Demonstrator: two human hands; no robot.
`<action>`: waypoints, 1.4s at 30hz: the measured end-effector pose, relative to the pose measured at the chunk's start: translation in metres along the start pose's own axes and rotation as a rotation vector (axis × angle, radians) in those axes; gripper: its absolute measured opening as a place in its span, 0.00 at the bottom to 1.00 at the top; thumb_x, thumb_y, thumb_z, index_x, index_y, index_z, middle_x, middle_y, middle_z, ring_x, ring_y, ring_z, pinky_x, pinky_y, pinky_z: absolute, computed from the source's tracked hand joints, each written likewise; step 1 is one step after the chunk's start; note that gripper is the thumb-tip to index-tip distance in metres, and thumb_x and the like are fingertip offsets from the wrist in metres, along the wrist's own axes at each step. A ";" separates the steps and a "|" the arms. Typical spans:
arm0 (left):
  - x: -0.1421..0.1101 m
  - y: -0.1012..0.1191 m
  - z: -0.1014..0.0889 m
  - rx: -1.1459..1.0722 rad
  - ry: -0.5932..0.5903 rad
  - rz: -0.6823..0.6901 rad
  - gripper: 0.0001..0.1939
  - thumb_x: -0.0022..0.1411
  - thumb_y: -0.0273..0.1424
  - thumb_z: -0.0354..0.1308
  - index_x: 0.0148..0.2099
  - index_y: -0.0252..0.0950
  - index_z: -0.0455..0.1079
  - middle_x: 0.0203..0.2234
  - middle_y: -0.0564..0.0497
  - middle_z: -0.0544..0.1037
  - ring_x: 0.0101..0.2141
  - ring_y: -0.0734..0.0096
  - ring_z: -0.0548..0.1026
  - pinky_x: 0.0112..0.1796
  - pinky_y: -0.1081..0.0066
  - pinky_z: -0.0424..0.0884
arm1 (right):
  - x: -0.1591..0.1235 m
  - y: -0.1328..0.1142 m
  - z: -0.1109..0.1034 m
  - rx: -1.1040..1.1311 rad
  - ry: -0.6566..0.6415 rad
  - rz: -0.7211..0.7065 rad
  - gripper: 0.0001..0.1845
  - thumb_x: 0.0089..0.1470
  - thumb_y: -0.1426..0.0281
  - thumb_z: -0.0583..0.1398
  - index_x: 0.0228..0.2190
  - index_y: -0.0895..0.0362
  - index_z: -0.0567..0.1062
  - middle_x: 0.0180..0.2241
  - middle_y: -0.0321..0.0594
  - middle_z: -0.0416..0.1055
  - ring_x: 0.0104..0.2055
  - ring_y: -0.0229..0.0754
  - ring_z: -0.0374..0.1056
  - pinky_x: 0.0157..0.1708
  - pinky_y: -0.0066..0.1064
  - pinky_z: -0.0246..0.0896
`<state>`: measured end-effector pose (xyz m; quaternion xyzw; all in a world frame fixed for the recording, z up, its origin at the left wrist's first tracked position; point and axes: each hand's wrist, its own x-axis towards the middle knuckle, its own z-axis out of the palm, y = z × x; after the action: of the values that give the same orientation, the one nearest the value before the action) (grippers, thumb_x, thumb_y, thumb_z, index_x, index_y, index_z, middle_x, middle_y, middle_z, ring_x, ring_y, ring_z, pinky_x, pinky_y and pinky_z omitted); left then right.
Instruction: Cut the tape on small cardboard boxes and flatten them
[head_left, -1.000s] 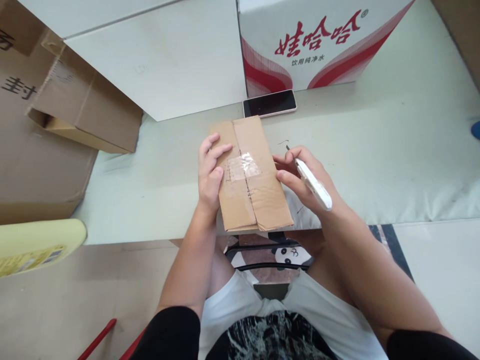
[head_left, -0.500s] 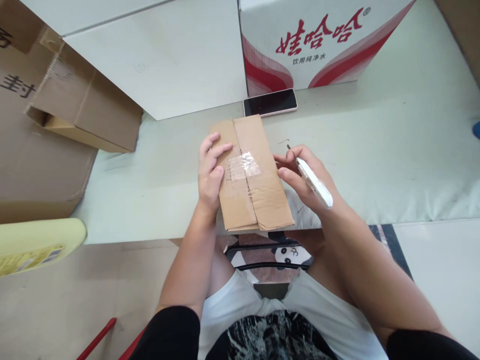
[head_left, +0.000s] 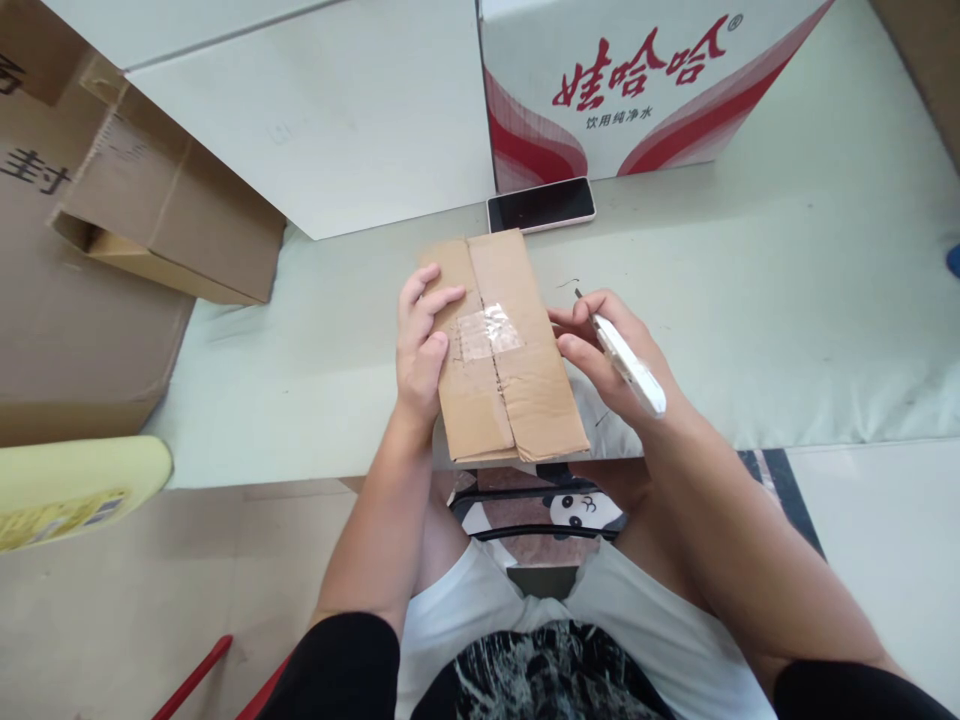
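Observation:
A small brown cardboard box lies at the table's near edge, its top flaps meeting at a lengthwise seam. Clear tape crosses the middle of that seam. My left hand grips the box's left side, fingers bent over the top edge. In my right hand is a white utility knife, its dark blade tip pointing away from me, apart from the tape. Some fingers of this hand rest against the box's right side, and their tips are partly hidden.
Behind the box lies a phone, in front of a white and red carton. A large white box stands back left. Big brown cartons fill the far left, with a pale yellow container nearer me. Dark thread-like bits lie on the tablecloth.

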<state>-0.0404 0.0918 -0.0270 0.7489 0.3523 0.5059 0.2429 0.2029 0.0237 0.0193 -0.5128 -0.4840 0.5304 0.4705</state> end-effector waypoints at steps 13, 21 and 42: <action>0.000 0.003 -0.001 -0.034 -0.018 -0.064 0.27 0.69 0.58 0.50 0.58 0.49 0.74 0.66 0.49 0.66 0.70 0.46 0.60 0.71 0.42 0.53 | 0.002 0.003 -0.002 -0.065 0.038 0.031 0.23 0.51 0.54 0.68 0.36 0.49 0.62 0.46 0.44 0.81 0.56 0.53 0.76 0.55 0.51 0.64; 0.000 0.004 -0.002 -0.044 -0.019 -0.053 0.26 0.70 0.57 0.51 0.58 0.50 0.74 0.66 0.49 0.67 0.70 0.47 0.61 0.71 0.43 0.54 | 0.001 0.002 0.000 -0.076 0.050 0.046 0.20 0.51 0.56 0.66 0.36 0.49 0.61 0.47 0.43 0.81 0.56 0.54 0.76 0.55 0.52 0.64; -0.001 0.004 0.000 -0.005 -0.008 -0.034 0.26 0.70 0.57 0.48 0.58 0.50 0.73 0.66 0.49 0.66 0.70 0.47 0.61 0.71 0.43 0.55 | 0.001 0.004 0.000 -0.079 0.059 0.042 0.21 0.52 0.56 0.67 0.36 0.48 0.62 0.46 0.40 0.80 0.56 0.54 0.75 0.57 0.53 0.64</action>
<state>-0.0398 0.0890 -0.0246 0.7442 0.3630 0.4996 0.2547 0.2028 0.0245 0.0152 -0.5565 -0.4797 0.5055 0.4525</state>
